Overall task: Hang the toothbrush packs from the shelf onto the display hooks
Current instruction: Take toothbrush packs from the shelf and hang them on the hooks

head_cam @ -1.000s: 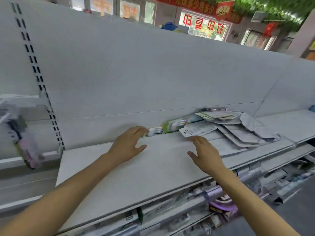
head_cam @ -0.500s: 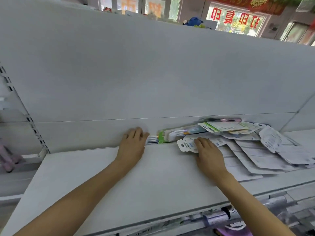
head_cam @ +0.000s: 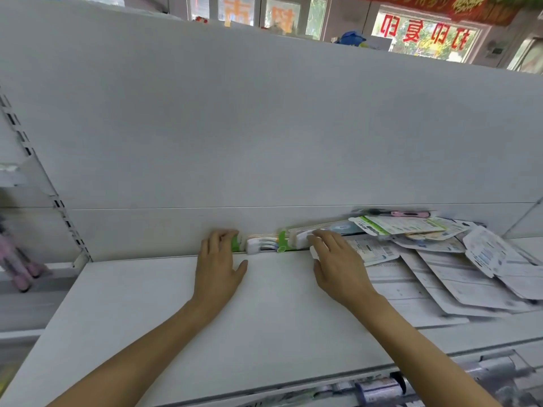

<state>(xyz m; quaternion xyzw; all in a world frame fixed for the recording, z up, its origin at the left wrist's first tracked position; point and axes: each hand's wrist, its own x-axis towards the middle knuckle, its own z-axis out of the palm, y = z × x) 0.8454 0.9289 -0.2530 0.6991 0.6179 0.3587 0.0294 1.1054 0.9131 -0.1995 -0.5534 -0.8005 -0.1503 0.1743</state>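
A green-and-white toothbrush pack [head_cam: 264,243] lies against the back panel at the rear of the white shelf [head_cam: 176,318]. My left hand [head_cam: 219,262] reaches its left end, fingertips touching the green edge. My right hand [head_cam: 335,259] lies over the pack's right end, fingers extended on it. A heap of several more packs [head_cam: 435,254], mostly back side up, covers the shelf's right part. No display hook is plainly visible.
The tall white back panel [head_cam: 264,127] rises behind the shelf. A slotted upright [head_cam: 44,186] stands at left, with pink packs [head_cam: 17,265] hanging beside it. Goods fill the lower shelf [head_cam: 382,389] below the front edge.
Both hands have moved further to the shelf's rear. The left now touches the pack's left end and the right has shifted left from the heap onto the pack's right end.
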